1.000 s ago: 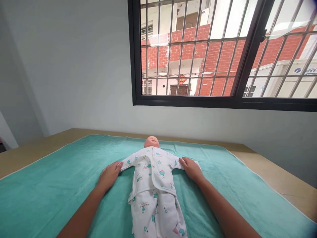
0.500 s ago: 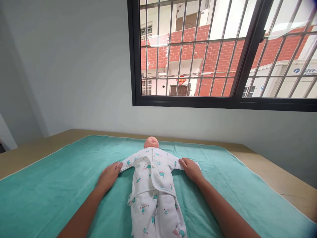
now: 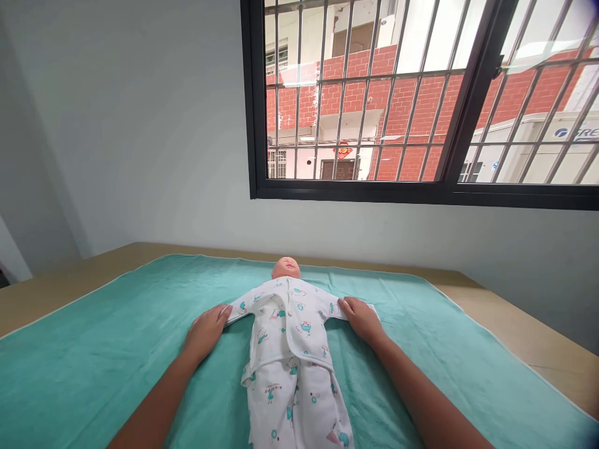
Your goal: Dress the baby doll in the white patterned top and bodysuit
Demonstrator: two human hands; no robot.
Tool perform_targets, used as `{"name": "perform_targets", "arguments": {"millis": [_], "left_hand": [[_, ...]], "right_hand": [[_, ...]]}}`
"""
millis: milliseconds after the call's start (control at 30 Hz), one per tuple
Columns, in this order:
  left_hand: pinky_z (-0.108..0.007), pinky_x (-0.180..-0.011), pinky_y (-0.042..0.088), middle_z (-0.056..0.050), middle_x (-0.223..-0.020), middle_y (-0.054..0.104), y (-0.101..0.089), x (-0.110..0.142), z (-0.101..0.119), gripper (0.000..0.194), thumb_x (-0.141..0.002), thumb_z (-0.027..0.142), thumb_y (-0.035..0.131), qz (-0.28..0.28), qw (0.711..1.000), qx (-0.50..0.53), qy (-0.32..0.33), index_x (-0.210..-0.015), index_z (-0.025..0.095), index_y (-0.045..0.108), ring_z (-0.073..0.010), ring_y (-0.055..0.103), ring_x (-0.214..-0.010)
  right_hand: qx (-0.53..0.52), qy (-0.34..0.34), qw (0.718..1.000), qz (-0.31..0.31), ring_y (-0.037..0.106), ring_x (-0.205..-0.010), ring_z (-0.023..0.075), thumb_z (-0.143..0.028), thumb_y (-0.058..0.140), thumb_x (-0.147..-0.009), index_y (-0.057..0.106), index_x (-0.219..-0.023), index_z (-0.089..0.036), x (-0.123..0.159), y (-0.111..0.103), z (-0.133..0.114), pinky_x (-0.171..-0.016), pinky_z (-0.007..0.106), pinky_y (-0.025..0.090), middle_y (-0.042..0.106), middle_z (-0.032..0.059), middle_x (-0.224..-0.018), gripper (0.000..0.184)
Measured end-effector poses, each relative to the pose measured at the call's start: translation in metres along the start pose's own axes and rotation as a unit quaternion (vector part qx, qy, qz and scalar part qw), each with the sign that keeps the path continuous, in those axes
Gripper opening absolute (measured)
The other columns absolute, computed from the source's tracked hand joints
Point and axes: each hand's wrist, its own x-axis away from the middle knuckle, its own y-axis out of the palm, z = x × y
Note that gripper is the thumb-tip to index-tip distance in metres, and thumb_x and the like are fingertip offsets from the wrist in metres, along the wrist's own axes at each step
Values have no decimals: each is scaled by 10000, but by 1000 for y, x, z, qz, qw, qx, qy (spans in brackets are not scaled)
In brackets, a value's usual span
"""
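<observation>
A baby doll [image 3: 286,268] lies on its back with its head at the far end and its arms spread sideways. It wears a white printed top [image 3: 292,321] and matching trousers [image 3: 299,405]; the feet are out of view. My left hand [image 3: 206,332] is closed on the end of the sleeve [image 3: 242,307] at the left. At the right, my right hand [image 3: 362,320] grips the other sleeve [image 3: 333,308], with a bit of white cuff showing beyond the fingers. Both doll hands are hidden.
A green sheet [image 3: 116,349] with some creases lies under the doll. Its pale edge leaves a wooden tabletop [image 3: 528,318] showing around it. Behind stand a grey-white wall [image 3: 163,156] and a dark-framed window [image 3: 350,191] with metal bars.
</observation>
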Motion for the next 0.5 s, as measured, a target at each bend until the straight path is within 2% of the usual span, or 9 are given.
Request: {"name": "perform_targets", "arguments": {"millis": [200, 300, 433, 500], "left_hand": [[-359, -907, 436, -72, -1222, 664, 1, 0, -2, 543, -942, 524, 240, 3, 1000, -1, 3, -1158, 226, 641, -265, 596, -1109], [-350, -897, 450, -68, -1169, 687, 4, -2, -5, 505, -940, 504, 270, 34, 999, -9, 17, -1126, 218, 643, -255, 618, -1073], [-383, -992, 411, -129, -1252, 629, 7, -5, -2, 480, -937, 416, 296, 95, 994, -23, 37, -1186, 138, 598, -268, 563, -1156], [-395, -1024, 385, -143, -1249, 614, 8, -4, 6, 458, -933, 392, 313, 129, 990, -25, 58, -1183, 126, 589, -272, 534, -1172]], "right_hand": [[1, -3, 1000, 5, 593, -896, 224, -472, 288, -975, 632, -808, -213, 0, 1, 1, -765, 300, 384, 676, 66, -890, 461], [-2, -9, 999, 32, 588, -1004, 246, -437, 322, -968, 650, -913, -202, 1, -1, -2, -839, 330, 405, 682, 97, -1029, 407], [-53, -113, 982, 139, 543, -1161, 251, -332, 379, -958, 634, -1076, -189, 8, -6, -22, -1002, 399, 384, 633, 118, -1218, 316], [-94, -159, 972, 147, 561, -1137, 251, -318, 414, -951, 642, -1044, -199, 19, -7, -41, -992, 423, 418, 636, 113, -1205, 273]]}}
